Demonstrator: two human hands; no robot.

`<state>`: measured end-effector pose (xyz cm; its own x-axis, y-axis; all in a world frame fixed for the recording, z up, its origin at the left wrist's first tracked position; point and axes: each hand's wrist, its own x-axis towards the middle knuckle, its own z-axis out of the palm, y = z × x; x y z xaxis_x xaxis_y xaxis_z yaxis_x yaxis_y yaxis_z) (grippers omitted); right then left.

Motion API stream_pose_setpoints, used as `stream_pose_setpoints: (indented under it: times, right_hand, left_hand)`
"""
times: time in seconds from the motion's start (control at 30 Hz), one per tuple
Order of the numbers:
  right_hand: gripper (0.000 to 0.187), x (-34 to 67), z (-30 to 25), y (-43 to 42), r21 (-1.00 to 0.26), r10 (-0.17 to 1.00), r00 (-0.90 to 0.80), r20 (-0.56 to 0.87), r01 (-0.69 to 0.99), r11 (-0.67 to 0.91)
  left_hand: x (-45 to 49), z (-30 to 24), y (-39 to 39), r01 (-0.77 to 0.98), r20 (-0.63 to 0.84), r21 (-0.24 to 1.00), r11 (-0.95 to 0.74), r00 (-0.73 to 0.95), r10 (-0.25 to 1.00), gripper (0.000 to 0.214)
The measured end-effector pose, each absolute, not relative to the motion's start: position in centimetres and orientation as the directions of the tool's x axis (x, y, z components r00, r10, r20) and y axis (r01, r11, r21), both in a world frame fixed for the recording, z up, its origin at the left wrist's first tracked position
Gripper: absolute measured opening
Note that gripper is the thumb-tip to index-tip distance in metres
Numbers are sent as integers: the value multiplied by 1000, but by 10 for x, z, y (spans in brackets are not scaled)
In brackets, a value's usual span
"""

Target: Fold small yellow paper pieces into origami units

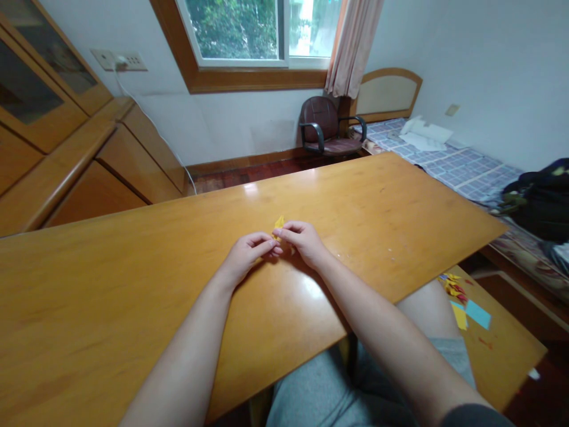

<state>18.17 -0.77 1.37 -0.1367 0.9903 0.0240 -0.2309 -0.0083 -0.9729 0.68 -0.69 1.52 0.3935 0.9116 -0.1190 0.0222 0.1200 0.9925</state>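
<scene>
A small piece of folded yellow paper is held just over the wooden table, between my two hands. My right hand pinches it from the right with thumb and forefinger. From the left, my left hand closes thumb and fingers on its lower edge. The fingers cover most of the paper, so its full folded shape is hidden; a pointed tip shows above them.
On a lower wooden surface at right lie several yellow and red folded papers, a blue sheet and a yellow sheet. Beyond the table stand a chair and a bed with a dark bag.
</scene>
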Motion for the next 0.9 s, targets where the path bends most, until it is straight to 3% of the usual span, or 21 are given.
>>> stream_pose_setpoints:
  times: [0.4, 0.6, 0.9]
  right_hand:
    - [29, 180, 11, -7, -984, 995, -85, 61, -175, 45]
    - [30, 180, 12, -6, -980, 989, -134, 56, -195, 29]
    - [22, 180, 4, 0, -971, 995, -45, 84, -226, 72]
  left_hand:
    - [10, 18, -7, 82, -57, 996, 31, 335, 940, 25]
    - [10, 17, -7, 51, -63, 998, 48, 337, 939, 22]
    - [10, 17, -7, -4, -58, 998, 62, 264, 963, 26]
